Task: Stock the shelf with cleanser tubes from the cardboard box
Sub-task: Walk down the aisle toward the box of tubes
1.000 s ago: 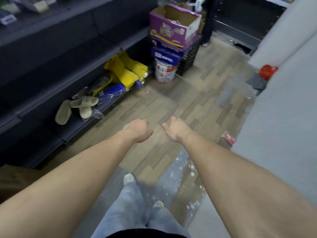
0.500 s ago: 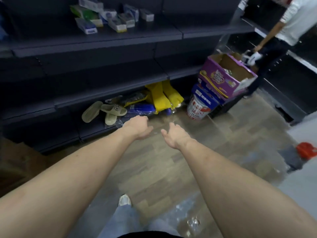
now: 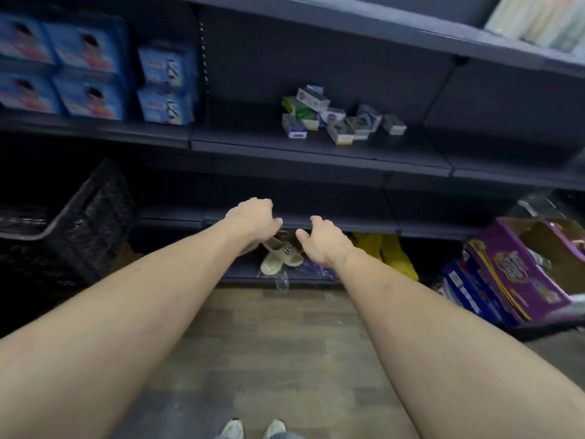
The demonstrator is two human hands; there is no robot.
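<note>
Now both hands, left (image 3: 253, 221) and right (image 3: 323, 239), hang loosely curled and empty before the shelf (image 3: 316, 147). No tubes are held; the box (image 3: 519, 267) sits far right, so fetching seems next.

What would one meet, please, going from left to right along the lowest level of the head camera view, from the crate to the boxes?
Black plastic mesh crate → beige rubber slippers → yellow rubber items → blue printed carton → open purple cardboard box.
</note>
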